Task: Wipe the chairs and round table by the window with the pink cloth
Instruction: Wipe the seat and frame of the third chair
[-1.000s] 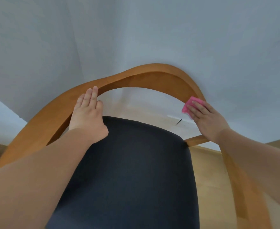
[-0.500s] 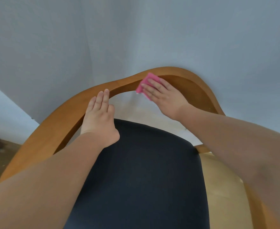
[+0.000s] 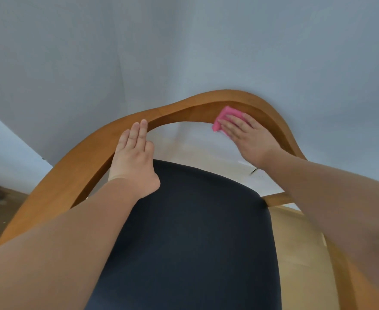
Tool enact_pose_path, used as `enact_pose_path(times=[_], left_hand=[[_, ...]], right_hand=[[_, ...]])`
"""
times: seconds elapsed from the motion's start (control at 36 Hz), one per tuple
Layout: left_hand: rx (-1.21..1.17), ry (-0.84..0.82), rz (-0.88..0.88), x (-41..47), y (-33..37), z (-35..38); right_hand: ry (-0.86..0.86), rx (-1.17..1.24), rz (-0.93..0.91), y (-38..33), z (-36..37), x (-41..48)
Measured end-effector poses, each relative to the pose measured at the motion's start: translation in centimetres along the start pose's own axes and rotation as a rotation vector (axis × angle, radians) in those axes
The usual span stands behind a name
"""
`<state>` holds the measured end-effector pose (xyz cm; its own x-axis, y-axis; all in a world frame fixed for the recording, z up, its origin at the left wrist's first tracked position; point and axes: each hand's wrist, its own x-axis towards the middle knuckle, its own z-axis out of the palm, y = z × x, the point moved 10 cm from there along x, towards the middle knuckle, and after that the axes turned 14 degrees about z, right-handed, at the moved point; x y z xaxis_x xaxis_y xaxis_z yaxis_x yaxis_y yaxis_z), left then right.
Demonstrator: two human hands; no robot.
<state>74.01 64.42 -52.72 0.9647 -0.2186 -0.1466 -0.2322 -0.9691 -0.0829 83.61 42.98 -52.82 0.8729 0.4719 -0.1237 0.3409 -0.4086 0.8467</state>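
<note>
One wooden chair [image 3: 72, 182] is in view, with a curved brown back rail [image 3: 184, 108] and a black fabric seat [image 3: 195, 231], and one small folded pink cloth [image 3: 227, 113]. Two bare hands touch the chair. The right hand [image 3: 249, 139] presses the cloth, fingers flat and slightly spread, against the rail's far right inner face. The left hand [image 3: 134, 157], fingers straight and together, rests on the rail's left. A pale grey wall [image 3: 184, 41] stands close behind.

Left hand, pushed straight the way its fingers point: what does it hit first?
The chair's curved wooden backrest; the left hand's fingertips seem to touch it. Behind that is the grey wall, depth unclear.
</note>
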Motion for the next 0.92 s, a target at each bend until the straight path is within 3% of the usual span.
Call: enact_pose_path(times=[0.28,0.47,0.58,0.69,0.78,0.86,0.92], left_hand=[[-0.014,-0.008,0.012,-0.1,-0.1,-0.1],[-0.029,-0.022,0.023,-0.3,-0.1,-0.2],[-0.150,-0.031,0.013,-0.2,-0.3,-1.0],[-0.301,-0.013,0.026,-1.5,0.0,-2.7],[-0.396,0.041,0.097,-3.6,1.1,-5.2],[-0.597,0.091,0.057,-6.6,1.2,-8.7],[-0.666,0.147,-0.004,-8.6,0.5,-11.4]], right_hand=[[-0.262,-0.080,0.082,2.4,7.4,-8.0],[-0.463,0.044,0.123,2.8,9.1,-12.7],[-0.454,0.201,0.158,3.3,7.1,-12.6],[-0.332,0.401,0.188,4.6,2.9,-12.4],[-0.262,0.514,0.178,5.6,-1.4,-12.9],[-0.257,0.639,0.170,7.0,-6.9,-13.9],[-0.122,0.738,0.142,7.8,-12.0,-14.9]])
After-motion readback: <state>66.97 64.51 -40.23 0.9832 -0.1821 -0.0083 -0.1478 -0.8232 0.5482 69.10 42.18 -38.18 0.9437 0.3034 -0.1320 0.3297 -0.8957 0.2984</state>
